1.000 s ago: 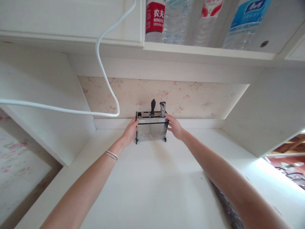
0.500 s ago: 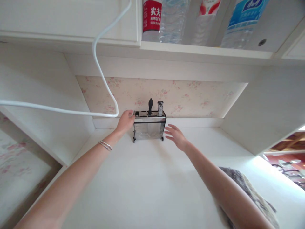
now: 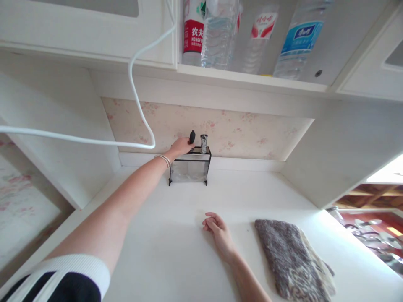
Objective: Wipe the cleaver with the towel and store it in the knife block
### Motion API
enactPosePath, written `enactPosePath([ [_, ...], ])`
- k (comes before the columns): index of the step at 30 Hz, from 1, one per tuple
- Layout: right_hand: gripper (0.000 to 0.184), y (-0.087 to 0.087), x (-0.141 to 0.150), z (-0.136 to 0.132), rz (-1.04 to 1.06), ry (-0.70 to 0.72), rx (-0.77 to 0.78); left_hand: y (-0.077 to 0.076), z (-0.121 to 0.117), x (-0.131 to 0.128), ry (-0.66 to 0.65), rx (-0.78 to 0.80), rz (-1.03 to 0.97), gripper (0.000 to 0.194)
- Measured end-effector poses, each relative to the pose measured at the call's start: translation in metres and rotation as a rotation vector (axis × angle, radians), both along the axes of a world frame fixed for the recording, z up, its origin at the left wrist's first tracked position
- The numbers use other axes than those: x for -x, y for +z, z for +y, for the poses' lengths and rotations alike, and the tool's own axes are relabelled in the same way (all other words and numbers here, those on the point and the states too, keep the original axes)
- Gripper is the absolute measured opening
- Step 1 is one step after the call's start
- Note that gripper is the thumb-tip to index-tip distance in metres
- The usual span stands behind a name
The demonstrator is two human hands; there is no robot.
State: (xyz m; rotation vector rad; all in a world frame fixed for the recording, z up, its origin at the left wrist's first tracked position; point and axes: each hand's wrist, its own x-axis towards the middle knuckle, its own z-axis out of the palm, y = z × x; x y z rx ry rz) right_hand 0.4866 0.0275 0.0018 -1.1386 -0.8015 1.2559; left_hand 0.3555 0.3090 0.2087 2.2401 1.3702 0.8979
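A knife rack [image 3: 189, 171] with a metal top and a clear body stands at the back, against the wall. From its top rise a black-handled knife [image 3: 192, 136] and a second handle with a black-and-white pattern [image 3: 204, 144]. My left hand [image 3: 181, 146] reaches over the left part of the rack, its fingers closed around the base of the black handle; the blade is hidden. My right hand [image 3: 219, 233] is over the white counter in front of the rack, fingers loosely curled and partly apart, with nothing in it.
A folded grey-brown cloth [image 3: 291, 258] lies at the right on the white counter [image 3: 157, 243]. A white cable [image 3: 138, 100] hangs across the left. Above, an open cabinet shelf holds several plastic bottles [image 3: 219, 35]. White side panels [image 3: 333, 138] enclose the counter.
My left hand has shifted from the rack's left end to the black knife handle. My right hand has drawn back from the rack toward me. The view has shifted, showing more of the cloth.
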Motion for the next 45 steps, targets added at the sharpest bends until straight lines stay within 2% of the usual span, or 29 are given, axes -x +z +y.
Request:
enactPosePath([
  [3,0.033,-0.001,-0.002,0.002,-0.015,-0.002,-0.018,0.014,0.003,-0.005,-0.007,0.008,-0.021,0.015],
  [5,0.032,-0.003,-0.002,0.003,-0.023,-0.009,-0.019,0.031,0.005,-0.006,-0.017,-0.01,-0.05,0.017],
  [9,0.03,-0.003,-0.002,0.003,-0.002,-0.004,-0.012,0.078,0.002,-0.001,-0.042,-0.086,-0.084,0.025],
  [12,0.032,0.0,-0.001,0.003,-0.018,-0.002,0.0,0.114,-0.007,0.007,-0.09,-0.155,-0.115,0.027],
  [14,0.033,0.003,-0.001,0.002,-0.041,-0.006,0.006,0.133,-0.017,0.013,-0.128,-0.198,-0.131,0.028],
  [17,0.035,0.004,0.0,0.002,-0.08,-0.008,0.004,0.147,-0.033,0.023,-0.203,-0.253,-0.127,0.031],
  [20,0.035,0.002,0.0,0.001,-0.122,0.0,-0.017,0.147,-0.053,0.034,-0.243,-0.311,-0.099,0.029],
  [23,0.034,-0.001,0.0,0.0,-0.162,0.009,-0.041,0.131,-0.078,0.05,-0.216,-0.39,-0.037,0.022],
  [25,0.033,-0.001,0.001,0.0,-0.198,0.011,-0.051,0.112,-0.099,0.065,-0.207,-0.422,0.016,0.02],
  [28,0.032,0.004,0.002,0.004,-0.195,0.048,-0.016,0.071,-0.133,0.096,-0.233,-0.455,0.173,0.018],
  [32,0.035,0.019,0.003,0.015,-0.202,0.148,0.07,0.007,-0.176,0.148,-0.181,-0.522,0.365,0.027],
  [36,0.031,0.037,-0.002,0.033,-0.301,0.185,0.061,-0.054,-0.217,0.196,-0.17,-0.555,0.319,0.03],
  [40,0.027,0.059,-0.014,0.065,-0.345,0.163,0.038,-0.107,-0.258,0.233,-0.186,-0.556,0.336,0.033],
  [43,0.025,0.083,-0.02,0.097,-0.519,0.077,-0.02,-0.14,-0.284,0.252,-0.179,-0.517,0.319,0.041],
  [45,0.027,0.106,-0.022,0.118,-0.647,-0.018,-0.073,-0.158,-0.296,0.263,-0.161,-0.473,0.308,0.045],
])
